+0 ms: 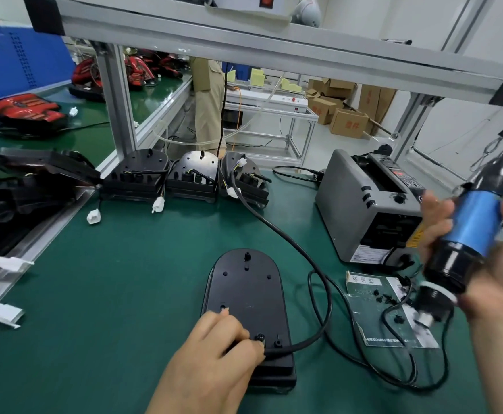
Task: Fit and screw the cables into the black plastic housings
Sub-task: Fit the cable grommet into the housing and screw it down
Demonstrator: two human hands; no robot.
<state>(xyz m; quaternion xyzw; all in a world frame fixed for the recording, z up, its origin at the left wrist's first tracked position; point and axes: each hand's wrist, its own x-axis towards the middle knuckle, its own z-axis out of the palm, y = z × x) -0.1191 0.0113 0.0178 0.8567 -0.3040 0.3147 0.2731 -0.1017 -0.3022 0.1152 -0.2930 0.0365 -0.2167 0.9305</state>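
Observation:
A black plastic housing [245, 297] lies flat on the green mat in front of me. A thick black cable [292, 243] runs from the far housings down to its near end. My left hand [214, 351] rests on that near end and pinches the cable where it meets the housing, beside a small screw post [259, 337]. My right hand [489, 264] grips a blue and black electric screwdriver [465, 237], held tilted in the air to the right of the housing, bit end down.
Three more housings [190, 177] with white connectors stand at the back of the mat. A grey tape dispenser [366, 204] sits right. A paper sheet [390, 312] holds several small black screws. Black parts [20, 186] pile at left. A person [208, 103] stands beyond the frame.

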